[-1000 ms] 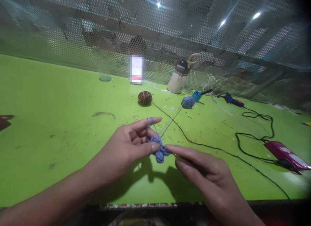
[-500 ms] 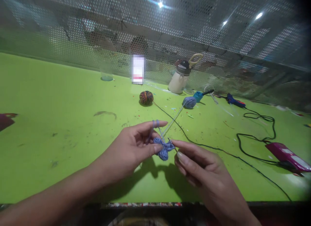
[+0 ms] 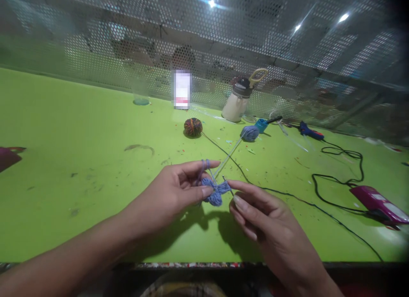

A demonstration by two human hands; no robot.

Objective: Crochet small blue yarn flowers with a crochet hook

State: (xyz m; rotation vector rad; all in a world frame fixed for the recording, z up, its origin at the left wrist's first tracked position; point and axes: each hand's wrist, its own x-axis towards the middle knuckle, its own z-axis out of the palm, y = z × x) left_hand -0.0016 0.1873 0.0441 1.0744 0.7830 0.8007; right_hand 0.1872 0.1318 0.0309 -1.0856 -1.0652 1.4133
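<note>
My left hand (image 3: 179, 188) pinches a small blue-purple crochet piece (image 3: 214, 198) with petal-like lobes between thumb and fingers. Yarn loops round its raised index finger and runs back to a blue-purple yarn ball (image 3: 249, 133). In my right hand (image 3: 260, 209) is a thin crochet hook (image 3: 231, 192), gripped between thumb and fingers. The hook's tip rises just past the right edge of the piece, where a lobe reaches toward my right index fingertip. Both hands are held above the green table (image 3: 96, 131).
A multicoloured yarn ball (image 3: 193, 127) trails a dark strand across the table to the right. Behind stand a lit phone (image 3: 182, 90), a bottle (image 3: 235, 105) and a blue container (image 3: 261, 125). At right lie a glue gun (image 3: 310, 131), a black cord and a magenta object (image 3: 381, 203).
The hook's tip has risen slightly and sits a little higher beside the piece. My left hand keeps its grip, and the view has shifted slightly.
</note>
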